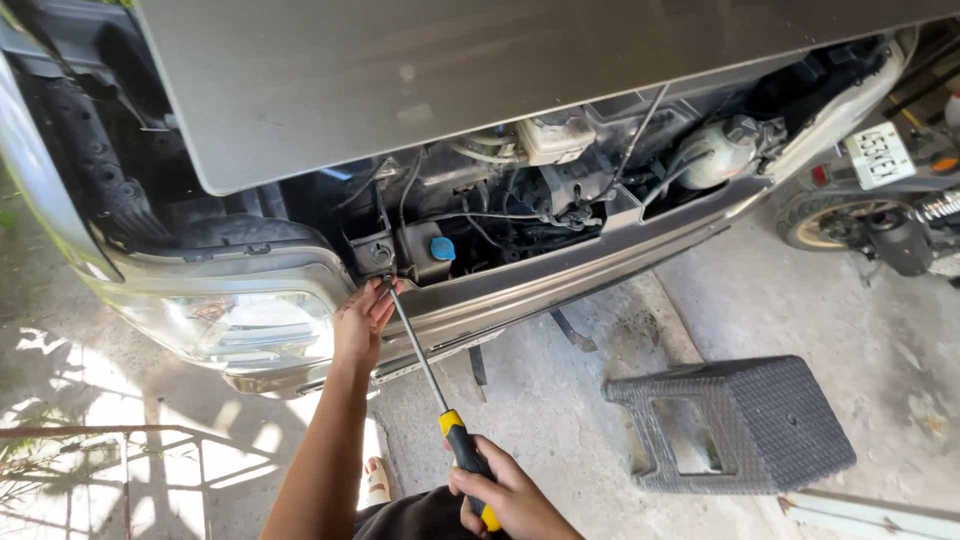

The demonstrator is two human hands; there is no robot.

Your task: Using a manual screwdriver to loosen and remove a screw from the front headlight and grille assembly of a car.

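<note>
A long screwdriver (425, 368) with a yellow and black handle reaches up to the front edge of a car's open engine bay. Its tip sits at a dark bracket (381, 256) beside the headlight (248, 326). My right hand (510, 496) grips the handle at the bottom of the view. My left hand (362, 320) rests against the car's front panel and steadies the shaft near its tip. A blue cap (442, 249) sits just right of the bracket.
The raised grey hood (480, 70) fills the top. A grey plastic step stool (730, 425) lies tipped on the concrete floor at the right. A motorcycle's rear wheel (845, 225) stands at the far right. A white reservoir (715, 155) sits in the engine bay.
</note>
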